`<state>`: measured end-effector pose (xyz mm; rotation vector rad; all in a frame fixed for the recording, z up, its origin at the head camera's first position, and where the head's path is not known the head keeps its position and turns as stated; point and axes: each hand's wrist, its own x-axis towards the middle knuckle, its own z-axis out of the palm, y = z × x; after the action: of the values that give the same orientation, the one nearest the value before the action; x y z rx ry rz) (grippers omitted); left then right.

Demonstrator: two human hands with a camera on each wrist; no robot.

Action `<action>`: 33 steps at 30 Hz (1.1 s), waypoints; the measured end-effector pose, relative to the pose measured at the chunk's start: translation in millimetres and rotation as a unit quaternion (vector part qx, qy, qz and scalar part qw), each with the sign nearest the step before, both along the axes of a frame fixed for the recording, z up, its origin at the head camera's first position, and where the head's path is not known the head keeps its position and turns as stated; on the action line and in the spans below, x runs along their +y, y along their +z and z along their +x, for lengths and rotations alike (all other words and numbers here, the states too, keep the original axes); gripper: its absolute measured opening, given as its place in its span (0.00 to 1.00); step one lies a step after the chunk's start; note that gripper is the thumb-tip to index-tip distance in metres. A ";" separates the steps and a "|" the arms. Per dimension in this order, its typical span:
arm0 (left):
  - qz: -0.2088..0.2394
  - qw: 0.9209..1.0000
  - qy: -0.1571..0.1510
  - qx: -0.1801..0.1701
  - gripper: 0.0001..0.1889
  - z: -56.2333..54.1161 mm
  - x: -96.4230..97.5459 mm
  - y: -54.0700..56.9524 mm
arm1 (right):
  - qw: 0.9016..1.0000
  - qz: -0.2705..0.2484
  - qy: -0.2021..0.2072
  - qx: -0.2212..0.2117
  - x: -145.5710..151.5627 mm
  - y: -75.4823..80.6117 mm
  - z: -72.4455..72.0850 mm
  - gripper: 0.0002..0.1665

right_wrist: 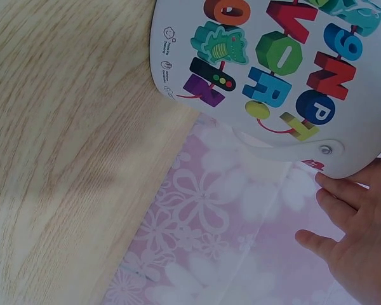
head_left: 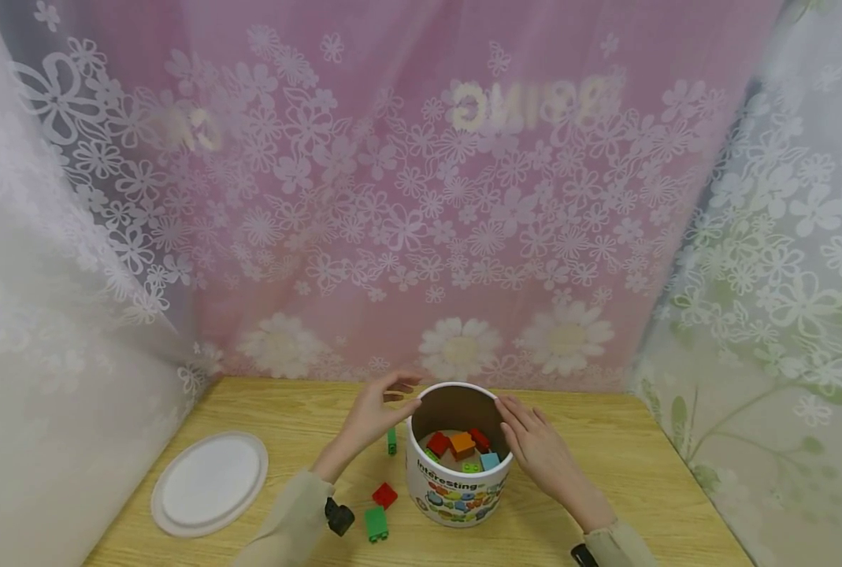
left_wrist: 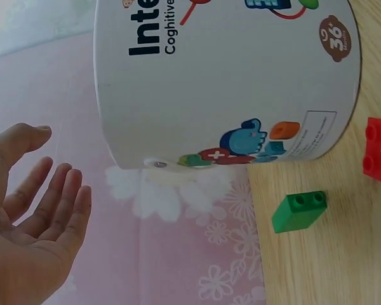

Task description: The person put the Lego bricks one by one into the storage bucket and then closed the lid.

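Observation:
A round white bucket (head_left: 449, 504) printed with "Interesting" and colourful pictures stands upright on the table. Inside it lie several toy building bricks, among them an orange brick (head_left: 462, 446) and a light blue brick (head_left: 490, 461). My left hand (head_left: 374, 409) is at the left of the rim, fingers loosely bent and nothing held; in the left wrist view a gap separates it from the bucket wall. On the right side, my right hand (head_left: 537, 449) rests its extended fingers against the rim. The right wrist view shows those fingertips (right_wrist: 333, 190) by the rim, near the handle's rivet.
Left of the bucket lie a red brick (head_left: 385, 495), a green brick (head_left: 376, 524) and a second green brick (head_left: 391, 441). A round white lid (head_left: 209, 480) lies farther left on the wooden table (head_left: 307, 394). Flowered curtains (head_left: 421, 236) enclose the back and sides.

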<state>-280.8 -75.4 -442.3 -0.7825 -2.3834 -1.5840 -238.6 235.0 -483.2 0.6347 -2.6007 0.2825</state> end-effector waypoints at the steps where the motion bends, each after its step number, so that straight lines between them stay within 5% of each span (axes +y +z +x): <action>1: 0.000 1.000 0.004 0.002 0.20 0.9 -1.9 -1.0 | 1.000 -0.001 -0.001 0.000 0.0 -0.3 -0.1 0.28; 19: -0.006 0.999 0.015 -0.029 0.19 18.6 -38.6 -50.9 | 1.000 -0.008 0.003 0.001 -3.8 2.8 1.6 0.28; 33: -0.019 0.991 -0.068 -0.112 0.18 45.9 -62.2 -91.9 | 1.000 -0.005 -0.001 -0.005 -4.7 4.7 2.1 0.28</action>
<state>-235.0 -137.6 -534.2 -0.8306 -2.5717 -1.7694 -236.5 230.4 -478.4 0.6292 -2.6076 0.2997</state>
